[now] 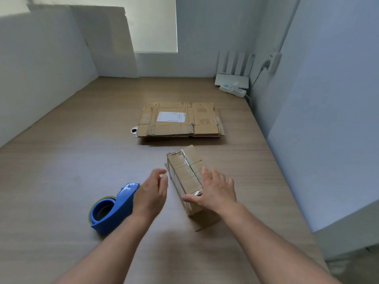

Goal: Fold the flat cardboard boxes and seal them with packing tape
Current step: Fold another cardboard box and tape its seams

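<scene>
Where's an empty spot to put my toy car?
The left side of the table, beside the flat cardboard and beyond the blue tape dispenser, is bare. So is the far strip behind the cardboard. Crowded around the taped box, by the left hand and right hand.

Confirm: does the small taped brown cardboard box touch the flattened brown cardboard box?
Apart: head view shows bare wooden tabletop between taped box and flattened box.

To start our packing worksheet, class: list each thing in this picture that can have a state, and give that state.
small box, folded up, seam taped.
flat box, lying unfolded.
tape dispenser, lying on table, unheld.
left hand, open, beside small box.
right hand, open, touching small box.
</scene>
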A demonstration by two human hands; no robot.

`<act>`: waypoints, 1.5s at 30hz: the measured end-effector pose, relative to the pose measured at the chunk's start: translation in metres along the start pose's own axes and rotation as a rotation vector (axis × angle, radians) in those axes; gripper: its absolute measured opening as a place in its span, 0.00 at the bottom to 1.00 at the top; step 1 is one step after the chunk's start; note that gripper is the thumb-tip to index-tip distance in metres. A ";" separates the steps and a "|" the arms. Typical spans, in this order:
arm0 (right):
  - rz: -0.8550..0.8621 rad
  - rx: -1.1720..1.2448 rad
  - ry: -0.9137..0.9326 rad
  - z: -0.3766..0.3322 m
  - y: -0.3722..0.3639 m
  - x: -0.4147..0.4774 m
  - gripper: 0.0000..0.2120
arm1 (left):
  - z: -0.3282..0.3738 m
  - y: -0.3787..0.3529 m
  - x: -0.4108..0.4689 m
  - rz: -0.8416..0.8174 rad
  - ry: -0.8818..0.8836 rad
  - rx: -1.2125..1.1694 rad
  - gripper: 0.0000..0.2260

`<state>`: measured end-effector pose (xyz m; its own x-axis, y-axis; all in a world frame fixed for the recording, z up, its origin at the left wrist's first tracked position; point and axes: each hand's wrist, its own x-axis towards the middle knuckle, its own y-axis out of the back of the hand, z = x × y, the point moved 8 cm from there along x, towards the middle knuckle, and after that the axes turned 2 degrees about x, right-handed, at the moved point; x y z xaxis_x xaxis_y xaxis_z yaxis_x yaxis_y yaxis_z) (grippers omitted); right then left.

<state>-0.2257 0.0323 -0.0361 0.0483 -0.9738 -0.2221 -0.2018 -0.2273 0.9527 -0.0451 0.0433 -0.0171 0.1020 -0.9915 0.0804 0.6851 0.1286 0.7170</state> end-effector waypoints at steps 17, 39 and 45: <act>0.121 0.282 -0.094 0.042 0.026 -0.001 0.21 | -0.004 -0.055 0.000 -0.285 0.269 0.170 0.20; -0.060 0.349 0.318 -0.002 -0.016 0.000 0.27 | -0.087 0.034 -0.016 0.034 0.375 0.495 0.25; -0.057 0.295 0.300 0.000 -0.015 0.000 0.27 | -0.134 0.026 -0.021 -0.157 0.640 0.544 0.32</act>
<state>-0.2224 0.0361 -0.0504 0.3411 -0.9261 -0.1614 -0.4598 -0.3141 0.8306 0.0667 0.0697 -0.0929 0.5344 -0.7752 -0.3369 0.3007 -0.1982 0.9329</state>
